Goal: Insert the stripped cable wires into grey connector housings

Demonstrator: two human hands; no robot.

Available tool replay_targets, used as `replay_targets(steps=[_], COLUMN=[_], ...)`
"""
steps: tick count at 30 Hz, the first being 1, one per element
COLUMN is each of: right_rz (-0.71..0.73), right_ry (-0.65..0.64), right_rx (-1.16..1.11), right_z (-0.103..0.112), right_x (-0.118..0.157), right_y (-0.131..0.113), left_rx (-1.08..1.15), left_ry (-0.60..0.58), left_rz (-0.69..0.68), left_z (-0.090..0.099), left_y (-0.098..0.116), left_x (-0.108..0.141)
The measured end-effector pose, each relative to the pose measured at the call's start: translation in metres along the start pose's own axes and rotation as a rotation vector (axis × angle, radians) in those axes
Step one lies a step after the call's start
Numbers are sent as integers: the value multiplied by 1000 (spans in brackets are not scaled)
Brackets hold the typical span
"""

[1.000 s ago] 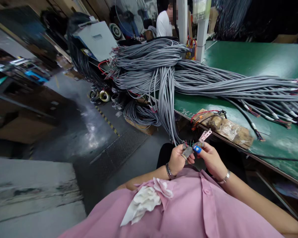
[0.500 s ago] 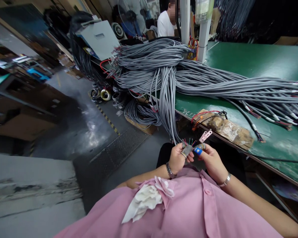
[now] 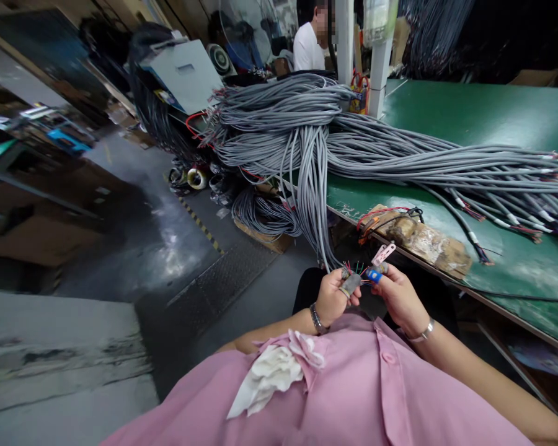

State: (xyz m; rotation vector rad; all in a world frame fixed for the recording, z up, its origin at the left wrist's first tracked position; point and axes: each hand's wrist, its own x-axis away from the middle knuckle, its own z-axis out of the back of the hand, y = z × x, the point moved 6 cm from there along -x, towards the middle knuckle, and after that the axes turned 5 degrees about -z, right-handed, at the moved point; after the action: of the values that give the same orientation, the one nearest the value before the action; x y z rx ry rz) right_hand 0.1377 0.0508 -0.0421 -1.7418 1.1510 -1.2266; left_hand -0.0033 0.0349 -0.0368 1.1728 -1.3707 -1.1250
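Note:
My left hand (image 3: 338, 295) is closed around the end of a grey cable, its thumb and finger wearing grey finger covers. Thin coloured wires (image 3: 359, 268) fan out from that end between my two hands. Close on the right, my right hand (image 3: 395, 297) pinches at the wires, with a blue band on the thumb; the exact wire in its grip is too small to tell. Hanging down from the bench to my left hand is a bundle of grey cables (image 3: 314, 186). A pink clip-like piece (image 3: 383, 254) shows just beyond my right fingers.
A large heap of grey cables (image 3: 279, 99) lies over the green bench (image 3: 446, 105), stripped ends toward the right. A taped wooden block (image 3: 423, 241) sits on the bench's front edge. Coiled cables (image 3: 265, 214) rest low at the left. Behind the bench is a person (image 3: 308, 46).
My right hand has shifted slightly right, away from my left, widening the gap where the coloured wires show. My left hand stays almost where it was.

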Motion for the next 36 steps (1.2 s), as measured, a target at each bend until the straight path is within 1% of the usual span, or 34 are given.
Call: replay_targets(steps=[4, 7, 12, 14, 17, 19, 21, 24, 26, 28, 31, 36], right_rz=[-45, -21, 12, -1, -44, -79, -114, -138, -129, -117, -100, -74], right_ry=[-11, -27, -1, -6, -14, -14, -34, -113, -145, -146, -132, -76], right_rx=[7, 10, 1, -37, -177, -276, -324, -307, -274, -268, -323, -382], right_z=[-1, -4, -4, -2, 5, 13, 17, 13, 8, 4, 1, 2], right_x=[0, 0, 4, 4, -1, -7, -14, -22, -25, -26, -26, -25], right_y=[2, 0, 3, 7, 9, 7, 1, -12, -19, -23, -23, -22], left_rx=[1, 4, 10, 24, 108, 195, 255, 289, 318, 359, 413, 366], left_ry=[-21, -27, 10, 14, 9, -15, -71, -170, -211, -235, -256, -273], left_rz=[-9, -16, -4, -2, 31, 70, 110, 167, 179, 169, 166, 204], left_z=[-1, -2, 2, 4, 7, 8, 4, -5, -11, -17, -22, -25], left_y=[2, 4, -1, -3, -4, -2, 1, 6, 10, 14, 16, 10], left_x=[1, 2, -1, -3, -7, -9, -10, -12, -15, -19, -24, -23])
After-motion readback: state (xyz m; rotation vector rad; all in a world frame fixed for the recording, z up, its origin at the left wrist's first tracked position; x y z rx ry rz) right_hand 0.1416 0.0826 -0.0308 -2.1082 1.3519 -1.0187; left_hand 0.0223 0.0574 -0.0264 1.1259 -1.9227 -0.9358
